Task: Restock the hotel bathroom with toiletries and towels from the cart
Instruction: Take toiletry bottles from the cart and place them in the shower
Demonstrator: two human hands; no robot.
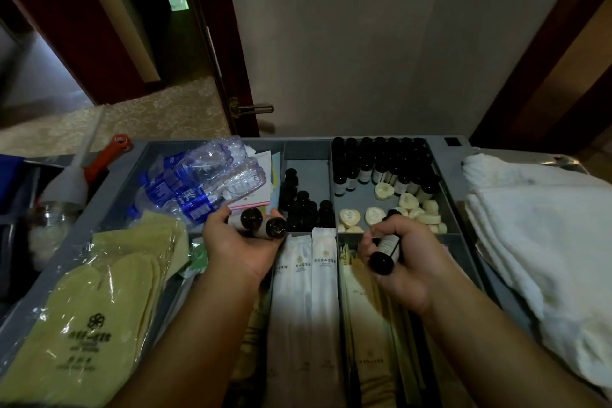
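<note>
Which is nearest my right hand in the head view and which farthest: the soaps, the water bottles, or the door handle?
1. Soaps, in the compartment just beyond the right hand, which grips a dark bottle.
2. Water bottles, across the cart in its far-left compartment.
3. Door handle, past the cart's far edge, on the door to the left.

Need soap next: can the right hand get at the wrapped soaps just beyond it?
Probably yes for reach: the soaps lie uncovered in the open compartment just beyond the right hand. But that hand grips a dark bottle, so picking one up looks awkward.
</note>
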